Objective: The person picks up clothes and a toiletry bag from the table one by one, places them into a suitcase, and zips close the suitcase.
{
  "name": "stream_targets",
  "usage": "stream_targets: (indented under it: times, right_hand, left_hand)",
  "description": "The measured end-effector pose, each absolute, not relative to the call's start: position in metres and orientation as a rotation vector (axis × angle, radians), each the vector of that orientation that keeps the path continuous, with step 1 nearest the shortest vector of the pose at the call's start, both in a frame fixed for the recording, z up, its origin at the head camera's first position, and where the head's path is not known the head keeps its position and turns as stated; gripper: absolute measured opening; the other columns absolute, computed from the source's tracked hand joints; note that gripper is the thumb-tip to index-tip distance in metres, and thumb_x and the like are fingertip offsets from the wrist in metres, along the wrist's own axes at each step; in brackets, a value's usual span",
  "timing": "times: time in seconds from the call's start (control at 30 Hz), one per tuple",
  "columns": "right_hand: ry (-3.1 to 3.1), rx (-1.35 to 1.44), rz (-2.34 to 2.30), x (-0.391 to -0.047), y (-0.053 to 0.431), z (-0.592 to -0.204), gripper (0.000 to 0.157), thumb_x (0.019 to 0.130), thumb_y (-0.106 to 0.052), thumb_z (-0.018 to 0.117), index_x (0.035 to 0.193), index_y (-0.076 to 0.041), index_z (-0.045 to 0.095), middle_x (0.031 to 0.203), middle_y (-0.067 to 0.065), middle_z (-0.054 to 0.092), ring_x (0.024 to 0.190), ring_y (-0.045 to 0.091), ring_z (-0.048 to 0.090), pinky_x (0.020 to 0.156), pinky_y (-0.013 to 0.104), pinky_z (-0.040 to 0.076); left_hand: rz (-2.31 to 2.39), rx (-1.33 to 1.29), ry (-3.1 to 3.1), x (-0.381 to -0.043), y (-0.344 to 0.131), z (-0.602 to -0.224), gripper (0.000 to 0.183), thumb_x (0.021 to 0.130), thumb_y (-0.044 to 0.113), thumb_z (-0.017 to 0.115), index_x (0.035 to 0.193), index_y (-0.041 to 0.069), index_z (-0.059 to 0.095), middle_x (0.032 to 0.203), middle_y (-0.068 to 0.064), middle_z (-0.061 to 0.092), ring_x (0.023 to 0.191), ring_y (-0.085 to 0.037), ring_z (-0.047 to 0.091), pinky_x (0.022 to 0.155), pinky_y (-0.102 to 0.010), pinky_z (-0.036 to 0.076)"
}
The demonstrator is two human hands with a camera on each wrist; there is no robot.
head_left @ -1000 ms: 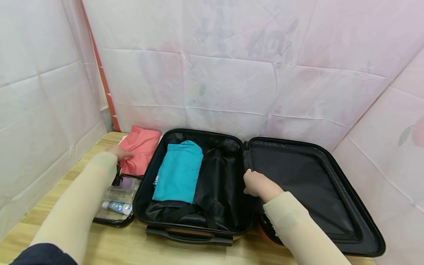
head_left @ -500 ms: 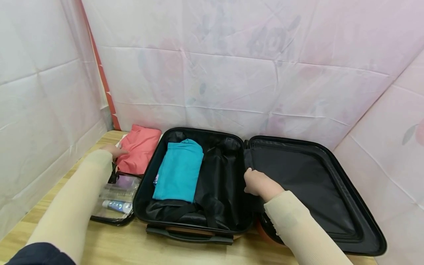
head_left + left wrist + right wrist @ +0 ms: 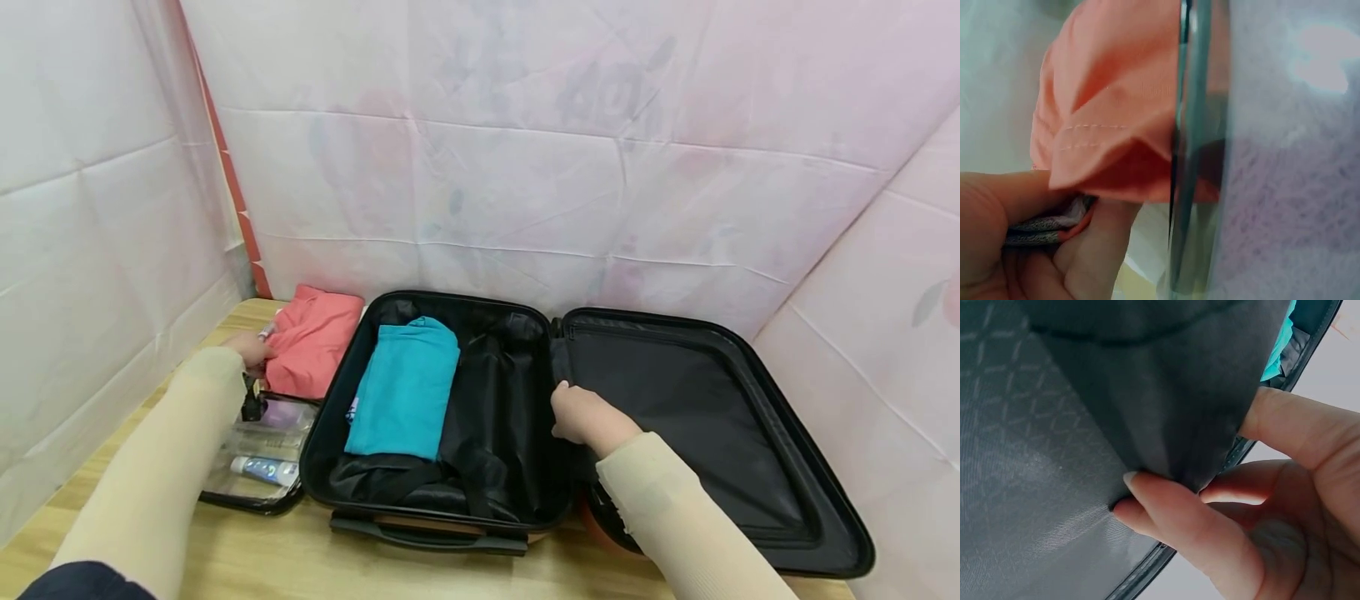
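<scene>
A folded coral garment (image 3: 318,342) lies on the table to the left of the open black suitcase (image 3: 498,392). My left hand (image 3: 250,347) is at its left edge. In the left wrist view the thumb and fingers pinch a coral hem and a grey-dark knit layer (image 3: 1035,234) below it; what the grey layer belongs to is hidden. My right hand (image 3: 588,417) is at the suitcase's hinge side. Up close, its thumb and fingers grip a flap of black lining (image 3: 1166,400). A folded teal garment (image 3: 405,387) lies in the suitcase's left half.
A clear toiletry bag (image 3: 258,437) with black edging stands left of the suitcase, a toothpaste-like tube (image 3: 266,469) inside it. The suitcase lid (image 3: 697,425) lies open to the right. Pale fabric walls (image 3: 480,192) enclose the wooden table (image 3: 285,550).
My left hand has moved left and slightly down, from on top of the coral garment to its left edge. The right hand has stayed at the lining.
</scene>
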State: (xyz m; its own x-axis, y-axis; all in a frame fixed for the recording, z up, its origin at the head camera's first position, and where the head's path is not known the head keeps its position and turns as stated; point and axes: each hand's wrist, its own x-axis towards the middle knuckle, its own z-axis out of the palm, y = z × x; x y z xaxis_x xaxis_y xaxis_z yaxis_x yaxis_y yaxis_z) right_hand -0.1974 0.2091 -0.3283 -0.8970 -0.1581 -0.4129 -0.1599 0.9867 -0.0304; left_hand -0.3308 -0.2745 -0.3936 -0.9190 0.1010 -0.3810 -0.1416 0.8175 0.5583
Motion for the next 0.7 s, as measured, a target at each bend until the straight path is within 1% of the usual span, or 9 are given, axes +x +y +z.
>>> stream_targets:
  times: [0.13,0.2,0.27,0.37,0.5,0.57,0.6,0.7]
  right_hand:
    - [2.709,-0.231,0.004,-0.1965,0.2091,-0.3276,0.064,0.079,-0.013,0.058,0.124,0.018,0.023,0.103,0.027,0.051,0.073,0.025,0.054,0.065,0.035,0.041]
    - [2.71,-0.236,0.003,-0.196,0.2092,-0.3275,0.064,0.079,-0.013,0.058,0.124,0.018,0.024,0.101,0.026,0.052,0.073,0.025,0.054,0.065,0.035,0.042]
    - [2.712,-0.235,0.004,-0.1956,0.2092,-0.3277,0.064,0.079,-0.013,0.058,0.124,0.018,0.024,0.099,0.026,0.053,0.072,0.025,0.054,0.065,0.035,0.042]
    - [2.716,-0.23,-0.005,-0.1946,0.209,-0.3294,0.064,0.079,-0.012,0.058,0.124,0.018,0.024,0.093,0.024,0.055,0.067,0.023,0.053,0.063,0.035,0.042]
    - [2.716,-0.232,-0.02,-0.1936,0.2076,-0.3316,0.064,0.078,-0.012,0.059,0.123,0.018,0.025,0.088,0.022,0.056,0.066,0.023,0.053,0.062,0.034,0.041]
    - [2.71,-0.23,-0.024,-0.1927,0.207,-0.3324,0.064,0.078,-0.012,0.059,0.123,0.018,0.025,0.088,0.022,0.056,0.068,0.023,0.053,0.062,0.034,0.041]
    - [2.713,-0.233,-0.021,-0.1924,0.2068,-0.3325,0.064,0.078,-0.012,0.059,0.123,0.018,0.025,0.088,0.022,0.056,0.069,0.023,0.053,0.063,0.034,0.041]
    - [2.72,-0.224,-0.026,-0.192,0.207,-0.332,0.064,0.078,-0.011,0.059,0.123,0.018,0.025,0.087,0.021,0.056,0.069,0.024,0.053,0.064,0.035,0.042]
  left_hand:
    - [0.882,-0.03,2.574,-0.3317,-0.2785,-0.3946,0.016,0.08,0.012,0.045,0.069,0.0,0.049,0.056,0.0,0.05,0.049,-0.01,0.05,0.051,-0.025,0.043]
    - [0.839,-0.005,2.614,-0.3299,-0.2771,-0.3928,0.018,0.08,0.012,0.046,0.065,0.003,0.049,0.053,0.002,0.048,0.047,-0.009,0.049,0.05,-0.024,0.042]
    - [0.848,0.013,2.625,-0.3275,-0.2749,-0.3905,0.016,0.079,0.012,0.047,0.065,0.003,0.049,0.053,0.002,0.048,0.047,-0.009,0.048,0.049,-0.024,0.042]
    - [0.857,0.021,2.617,-0.3248,-0.2717,-0.3884,0.014,0.079,0.01,0.046,0.07,-0.001,0.049,0.055,0.001,0.049,0.049,-0.01,0.049,0.05,-0.024,0.043]
    - [0.958,-0.018,2.544,-0.3228,-0.2698,-0.388,0.013,0.08,0.005,0.044,0.079,-0.008,0.046,0.06,-0.002,0.05,0.05,-0.01,0.05,0.051,-0.025,0.045]
    - [1.011,-0.043,2.501,-0.3222,-0.2701,-0.3892,0.014,0.081,0.004,0.043,0.084,-0.009,0.044,0.061,-0.003,0.049,0.051,-0.01,0.05,0.052,-0.025,0.045]
    - [1.008,-0.041,2.504,-0.3221,-0.2706,-0.3901,0.014,0.081,0.004,0.044,0.084,-0.009,0.044,0.061,-0.003,0.049,0.051,-0.01,0.049,0.052,-0.025,0.045]
    - [0.934,0.012,2.578,-0.3226,-0.2725,-0.3937,0.017,0.078,0.007,0.045,0.086,-0.008,0.043,0.066,-0.009,0.049,0.059,-0.015,0.049,0.055,-0.027,0.043]
